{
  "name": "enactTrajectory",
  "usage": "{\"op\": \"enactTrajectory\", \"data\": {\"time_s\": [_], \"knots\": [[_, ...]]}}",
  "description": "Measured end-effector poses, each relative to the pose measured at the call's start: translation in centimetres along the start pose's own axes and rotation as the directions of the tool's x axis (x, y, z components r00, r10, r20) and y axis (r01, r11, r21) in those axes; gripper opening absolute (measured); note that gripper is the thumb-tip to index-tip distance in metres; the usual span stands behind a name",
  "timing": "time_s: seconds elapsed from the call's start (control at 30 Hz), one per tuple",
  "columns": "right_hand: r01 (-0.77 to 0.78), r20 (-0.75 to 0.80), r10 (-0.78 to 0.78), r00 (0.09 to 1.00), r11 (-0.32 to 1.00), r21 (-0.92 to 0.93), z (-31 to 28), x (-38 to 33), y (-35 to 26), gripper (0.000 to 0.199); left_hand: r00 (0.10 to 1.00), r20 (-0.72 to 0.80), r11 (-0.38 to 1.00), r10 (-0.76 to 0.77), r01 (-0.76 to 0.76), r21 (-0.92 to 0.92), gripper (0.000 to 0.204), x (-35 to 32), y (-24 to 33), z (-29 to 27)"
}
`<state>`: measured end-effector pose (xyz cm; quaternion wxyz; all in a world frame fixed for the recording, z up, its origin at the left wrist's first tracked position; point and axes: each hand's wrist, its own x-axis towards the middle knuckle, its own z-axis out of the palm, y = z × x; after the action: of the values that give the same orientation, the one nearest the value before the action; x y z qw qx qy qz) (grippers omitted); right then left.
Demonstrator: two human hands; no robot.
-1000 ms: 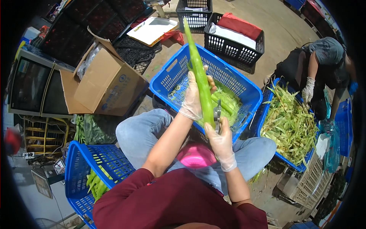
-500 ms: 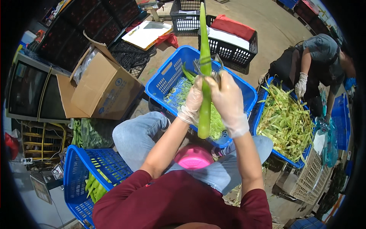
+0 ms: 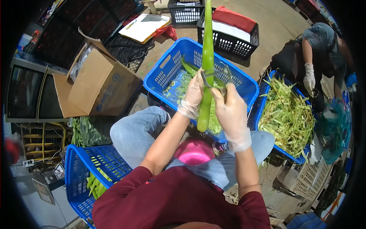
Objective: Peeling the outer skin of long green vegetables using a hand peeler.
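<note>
Head view: a long green stalk (image 3: 207,65) is held upright over the blue crate (image 3: 167,68), pinched in the grip of the gloved left hand (image 3: 192,93), while a metal peeler (image 3: 215,78) is clasped against it by the gloved right hand (image 3: 230,114). Peelings are already heaped in the crate; unpeeled stalks (image 3: 95,185) are seen waiting in a second blue basket (image 3: 76,171).

Wearer: maroon long-sleeve top, sleeves pushed up near the elbows, light blue jeans. Thin translucent disposable gloves on both left hand (image 3: 193,93) and right hand (image 3: 231,114), cuffs bunched and wrinkled at the wrists. Forearms bare between cuff and sleeve.
</note>
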<state>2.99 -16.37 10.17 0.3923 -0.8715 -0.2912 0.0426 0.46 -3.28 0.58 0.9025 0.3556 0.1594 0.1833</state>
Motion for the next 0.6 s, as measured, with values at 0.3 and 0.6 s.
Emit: {"op": "enactTrajectory", "data": {"time_s": [0.3,0.6], "knots": [[0.030,0.021,-0.027,0.999,0.990,-0.140,1.8,2.9,-0.7,0.039,0.995,0.085,0.999,0.043,-0.043,0.005,0.051,-0.2,-0.2,0.1],[-0.063,0.036,0.061,0.997,0.997,0.042,-0.4,-0.1,0.6,0.038,0.985,0.136,0.992,-0.105,0.113,-0.056,0.057,-0.9,0.6,1.0]]}}
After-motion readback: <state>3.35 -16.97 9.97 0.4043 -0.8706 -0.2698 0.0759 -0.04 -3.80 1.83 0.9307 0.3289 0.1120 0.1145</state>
